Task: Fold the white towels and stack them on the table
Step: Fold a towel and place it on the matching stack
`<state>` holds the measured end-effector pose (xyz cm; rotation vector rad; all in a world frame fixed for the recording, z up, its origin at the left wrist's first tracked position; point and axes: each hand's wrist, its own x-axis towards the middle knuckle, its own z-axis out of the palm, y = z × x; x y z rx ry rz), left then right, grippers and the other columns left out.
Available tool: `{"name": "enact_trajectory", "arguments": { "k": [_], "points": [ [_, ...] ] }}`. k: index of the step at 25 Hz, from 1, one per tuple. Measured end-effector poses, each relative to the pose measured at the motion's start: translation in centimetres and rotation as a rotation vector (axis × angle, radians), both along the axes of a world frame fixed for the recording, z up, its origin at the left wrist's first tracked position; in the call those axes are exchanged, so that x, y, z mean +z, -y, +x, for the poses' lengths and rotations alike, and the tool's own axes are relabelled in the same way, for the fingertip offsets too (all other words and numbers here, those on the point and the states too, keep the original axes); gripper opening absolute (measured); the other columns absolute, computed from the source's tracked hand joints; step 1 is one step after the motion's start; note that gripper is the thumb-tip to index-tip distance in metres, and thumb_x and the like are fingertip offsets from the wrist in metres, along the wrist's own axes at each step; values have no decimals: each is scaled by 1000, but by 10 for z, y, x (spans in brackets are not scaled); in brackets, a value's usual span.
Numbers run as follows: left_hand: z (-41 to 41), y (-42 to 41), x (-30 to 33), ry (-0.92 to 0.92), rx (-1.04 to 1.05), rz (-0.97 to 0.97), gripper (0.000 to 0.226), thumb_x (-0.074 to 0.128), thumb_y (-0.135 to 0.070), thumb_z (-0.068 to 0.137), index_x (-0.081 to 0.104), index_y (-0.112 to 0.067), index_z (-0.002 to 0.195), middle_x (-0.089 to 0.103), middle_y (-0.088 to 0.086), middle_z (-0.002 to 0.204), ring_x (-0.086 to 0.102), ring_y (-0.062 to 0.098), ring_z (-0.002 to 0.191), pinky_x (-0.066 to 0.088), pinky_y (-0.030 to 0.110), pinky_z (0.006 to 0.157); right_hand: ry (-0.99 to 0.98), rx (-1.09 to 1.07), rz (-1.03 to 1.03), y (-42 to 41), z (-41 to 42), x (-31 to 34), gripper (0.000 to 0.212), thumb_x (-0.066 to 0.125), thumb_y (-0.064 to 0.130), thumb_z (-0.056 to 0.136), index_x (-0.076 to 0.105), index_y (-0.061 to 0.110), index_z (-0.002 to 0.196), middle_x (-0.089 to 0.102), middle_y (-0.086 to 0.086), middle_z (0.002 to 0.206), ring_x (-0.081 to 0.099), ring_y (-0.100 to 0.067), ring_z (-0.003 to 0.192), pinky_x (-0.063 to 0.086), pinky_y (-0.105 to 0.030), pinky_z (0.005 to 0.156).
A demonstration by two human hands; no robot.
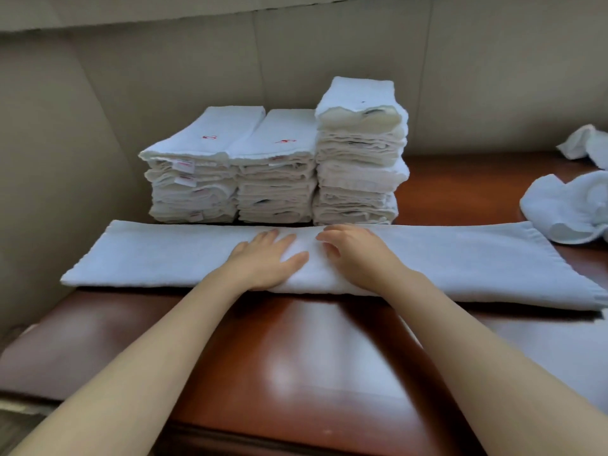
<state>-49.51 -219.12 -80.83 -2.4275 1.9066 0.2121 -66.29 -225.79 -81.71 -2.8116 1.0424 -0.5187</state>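
A white towel [460,258], folded into a long strip, lies across the brown wooden table [279,357]. My left hand [266,258] lies flat on its middle with straight fingers. Right beside it my right hand [355,251] rests on the strip, its fingers slightly bent. Behind the strip stand three stacks of folded white towels: a left stack [190,179], a middle stack [276,179] and a taller right stack [360,159].
Unfolded white towels lie crumpled at the table's right side [566,205], with another at the far right [585,144]. A beige padded wall [98,110] runs behind and to the left of the stacks. The strip's left end overhangs the table's left edge.
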Motion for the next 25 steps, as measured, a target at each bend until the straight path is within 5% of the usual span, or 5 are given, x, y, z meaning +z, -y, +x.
{"name": "enact_trajectory", "arguments": {
  "k": [5, 12, 18, 22, 25],
  "points": [
    [40, 1, -4, -42, -85, -22, 57, 21, -54, 98, 10, -34, 151, 4, -3, 160, 2, 12, 147, 5, 35, 118, -282, -51, 226, -12, 21, 1, 49, 22, 44, 101, 20, 34, 149, 9, 6, 159, 7, -11, 145, 6, -42, 115],
    [94, -10, 0, -14, 73, -346, 34, 31, -27, 102, 54, -16, 124, 54, 7, 132, 48, 25, 122, 34, 37, 98, -18, -183, 19, -10, 56, 8, 27, 38, 13, 94, 60, 14, 110, 58, -6, 112, 51, -29, 112, 35, -35, 81],
    [130, 10, 19, -155, 19, -358, 17, 61, -23, 91, 71, -16, 104, 64, 2, 110, 55, 23, 110, 42, 40, 97, -64, -313, 95, 8, 79, 13, 23, 49, 23, 94, 61, 16, 112, 56, -9, 119, 44, -31, 119, 30, -46, 99],
    [128, 18, 20, 114, -35, -621, 19, 53, -24, 95, 66, -13, 104, 57, 7, 112, 48, 26, 111, 31, 36, 92, 5, -437, 84, 16, 88, 20, 17, 50, 22, 94, 62, 14, 102, 54, -12, 117, 42, -32, 118, 29, -46, 97],
    [124, 24, -2, 280, -66, -520, 18, 48, -16, 97, 57, -9, 111, 52, 11, 115, 52, 32, 106, 40, 40, 78, -38, -505, 49, 8, 96, 6, 20, 46, 15, 95, 57, 14, 112, 51, -14, 125, 40, -33, 122, 28, -47, 102]
  ]
}}
